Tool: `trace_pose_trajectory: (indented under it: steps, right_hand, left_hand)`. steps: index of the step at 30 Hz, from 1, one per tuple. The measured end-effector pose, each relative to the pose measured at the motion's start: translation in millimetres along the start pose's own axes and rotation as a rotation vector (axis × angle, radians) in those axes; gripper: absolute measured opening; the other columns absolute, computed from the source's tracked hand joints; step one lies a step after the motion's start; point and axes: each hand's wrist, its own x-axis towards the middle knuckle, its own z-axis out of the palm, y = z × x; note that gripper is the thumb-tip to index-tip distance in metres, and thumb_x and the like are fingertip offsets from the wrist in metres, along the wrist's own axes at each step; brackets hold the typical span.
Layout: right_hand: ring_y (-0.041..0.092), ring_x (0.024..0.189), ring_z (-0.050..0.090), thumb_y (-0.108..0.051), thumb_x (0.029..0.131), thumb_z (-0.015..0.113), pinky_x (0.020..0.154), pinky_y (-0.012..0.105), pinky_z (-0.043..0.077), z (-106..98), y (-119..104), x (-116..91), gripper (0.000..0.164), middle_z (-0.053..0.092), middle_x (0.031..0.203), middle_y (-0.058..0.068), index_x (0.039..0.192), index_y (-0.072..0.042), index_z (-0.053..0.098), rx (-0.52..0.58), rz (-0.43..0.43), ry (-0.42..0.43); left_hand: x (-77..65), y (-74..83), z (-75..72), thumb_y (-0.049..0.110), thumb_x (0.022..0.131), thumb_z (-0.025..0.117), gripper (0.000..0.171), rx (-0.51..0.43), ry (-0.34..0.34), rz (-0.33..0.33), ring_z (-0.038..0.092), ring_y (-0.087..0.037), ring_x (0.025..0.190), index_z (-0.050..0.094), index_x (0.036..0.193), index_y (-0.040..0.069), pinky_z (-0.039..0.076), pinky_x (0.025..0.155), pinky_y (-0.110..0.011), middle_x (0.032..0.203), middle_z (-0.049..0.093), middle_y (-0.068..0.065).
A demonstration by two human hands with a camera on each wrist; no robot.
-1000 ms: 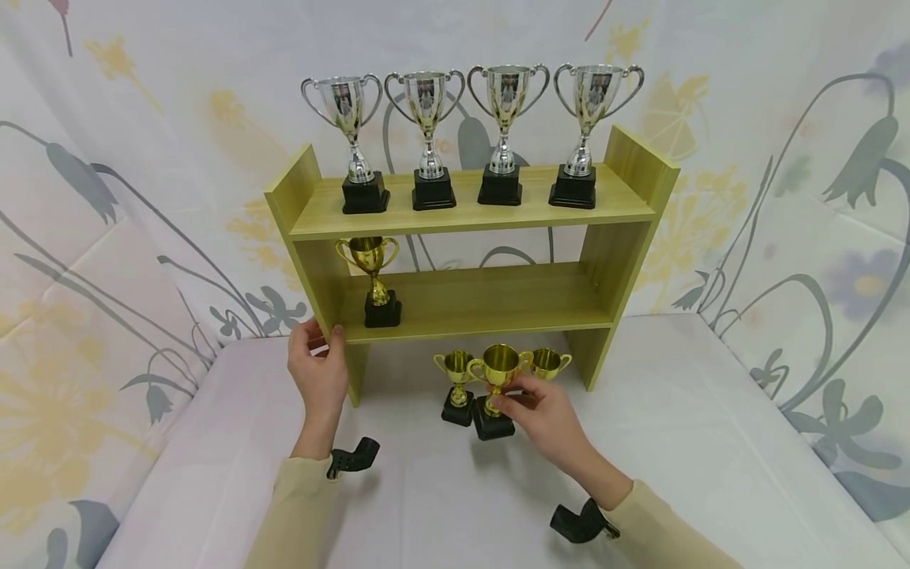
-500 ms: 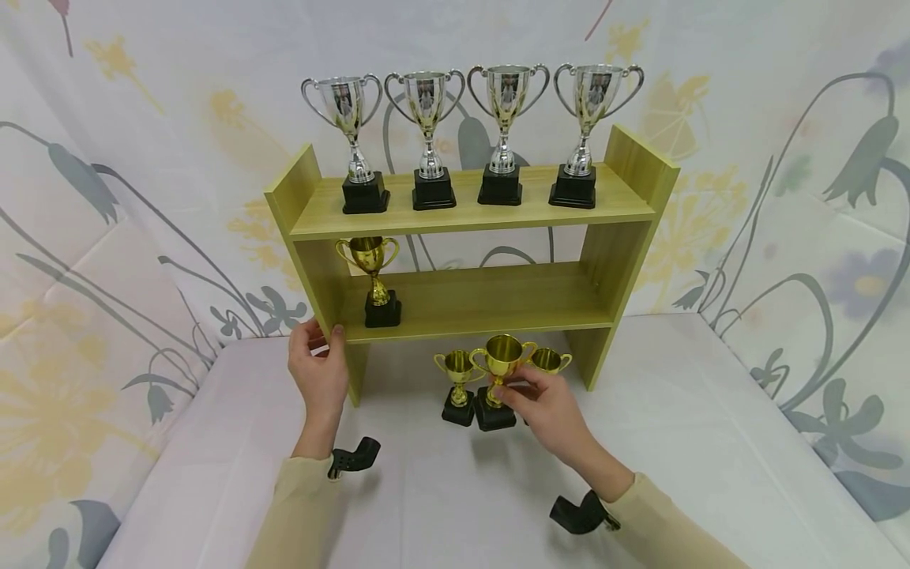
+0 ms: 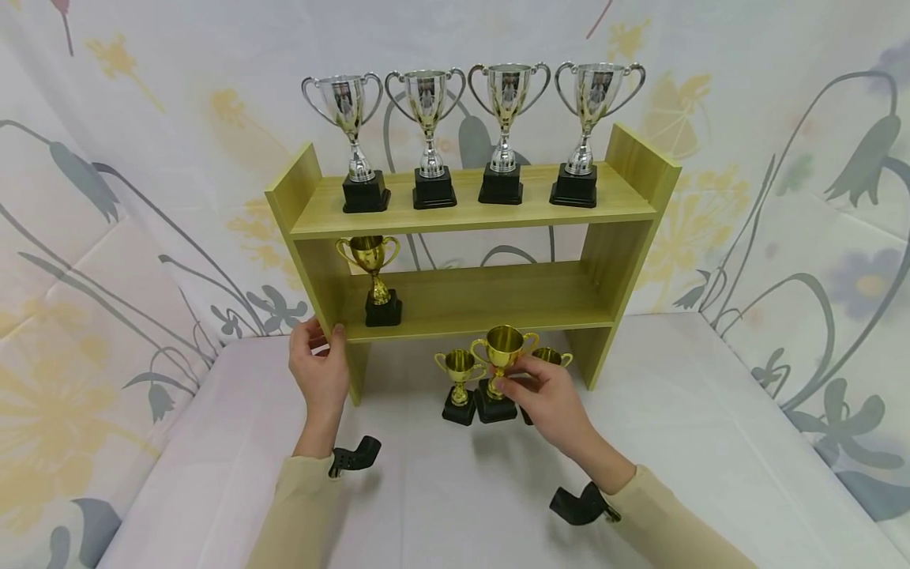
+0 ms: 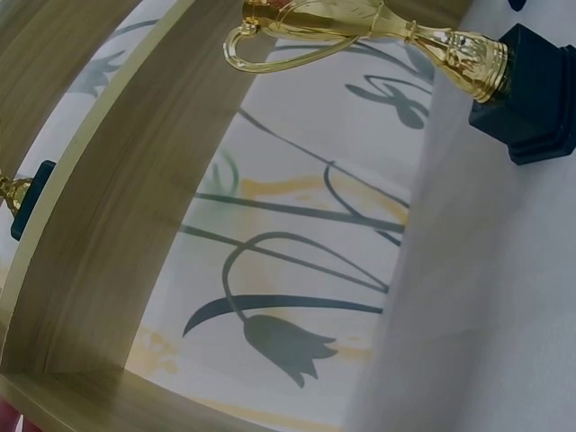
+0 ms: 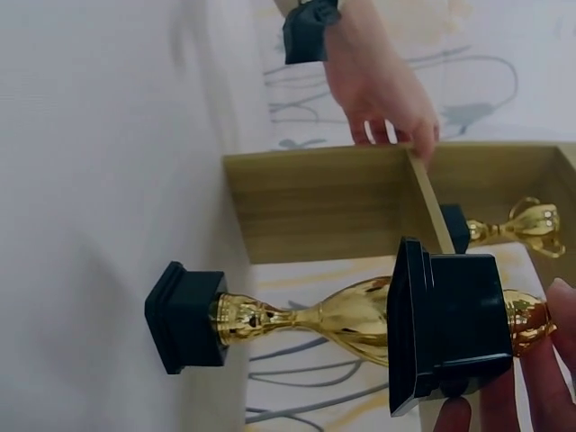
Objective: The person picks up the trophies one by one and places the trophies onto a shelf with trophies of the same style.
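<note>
My right hand (image 3: 550, 403) pinches a gold trophy cup (image 3: 496, 399) by its stem, just in front of the wooden shelf unit (image 3: 455, 332). Its black base (image 5: 459, 324) shows large in the right wrist view, above the table. Beside it on the table stands a second gold trophy (image 3: 458, 405). A third gold trophy (image 3: 565, 359) is partly hidden behind my right hand. My left hand (image 3: 320, 371) holds the unit's left side panel at the level of the middle shelf. On that shelf, at the left, stands another gold trophy (image 3: 382, 308).
Several silver trophies (image 3: 502, 183) with black bases stand in a row on the top shelf (image 3: 465, 217). A white cloth (image 3: 441, 506) covers the table, and a flower-printed curtain (image 3: 178, 158) hangs behind. Black wrist cameras (image 3: 579, 506) sit on both wrists.
My right hand has raised the gold trophy a little, toward the middle shelf's front edge. My left hand stays on the side panel.
</note>
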Motion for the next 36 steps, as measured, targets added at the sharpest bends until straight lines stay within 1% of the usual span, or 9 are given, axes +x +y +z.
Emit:
trace_pose_trajectory:
  steps: [3, 8, 15, 24, 36]
  right_hand:
    - [0.028, 0.100, 0.066, -0.002, 0.091, 0.069, 0.082, 0.026, 0.055, 0, -1, 2, 0.018, 0.069, 0.106, 0.014, 0.107, 0.004, 0.071, -0.011, -0.010, -0.001]
    - [0.027, 0.099, 0.066, -0.006, 0.092, 0.070, 0.081, 0.027, 0.055, -1, -5, 5, 0.018, 0.070, 0.107, 0.013, 0.108, 0.002, 0.071, -0.029, -0.007, -0.004]
    - [0.026, 0.099, 0.066, -0.008, 0.093, 0.069, 0.083, 0.027, 0.055, -1, -8, 9, 0.019, 0.070, 0.106, 0.012, 0.108, 0.002, 0.071, -0.032, -0.021, -0.005]
    - [0.025, 0.099, 0.066, -0.008, 0.093, 0.069, 0.083, 0.028, 0.055, 0, -9, 14, 0.018, 0.071, 0.106, 0.013, 0.108, 0.001, 0.072, -0.030, -0.013, -0.012]
    - [0.026, 0.101, 0.066, -0.008, 0.093, 0.069, 0.085, 0.031, 0.055, 0, -13, 20, 0.019, 0.070, 0.108, 0.012, 0.110, 0.001, 0.071, -0.062, -0.011, -0.017]
  left_hand:
    - [-0.3, 0.0, 0.2, 0.011, 0.095, 0.064, 0.024, 0.001, 0.001, 0.000, 0.052, -0.009, 0.087, 0.063, 0.116, -0.001, 0.047, 0.074, -0.032, 0.102, 0.057, -0.015]
    - [-0.6, -0.8, 0.5, 0.010, 0.095, 0.064, 0.024, -0.004, -0.001, -0.003, 0.052, -0.009, 0.087, 0.063, 0.115, -0.002, 0.047, 0.075, -0.033, 0.101, 0.056, -0.014]
    - [0.6, 2.0, 0.5, 0.011, 0.095, 0.064, 0.024, 0.004, -0.002, -0.011, 0.052, -0.010, 0.088, 0.063, 0.116, -0.001, 0.046, 0.074, -0.028, 0.101, 0.056, -0.014]
    - [-0.1, 1.5, -0.5, 0.010, 0.095, 0.064, 0.023, 0.012, 0.006, -0.014, 0.052, -0.010, 0.088, 0.063, 0.114, -0.002, 0.047, 0.074, -0.032, 0.101, 0.057, -0.014]
    - [-0.9, 1.9, -0.2, 0.010, 0.094, 0.064, 0.023, 0.008, 0.010, -0.013, 0.052, -0.009, 0.088, 0.064, 0.114, -0.002, 0.047, 0.074, -0.031, 0.100, 0.056, -0.014]
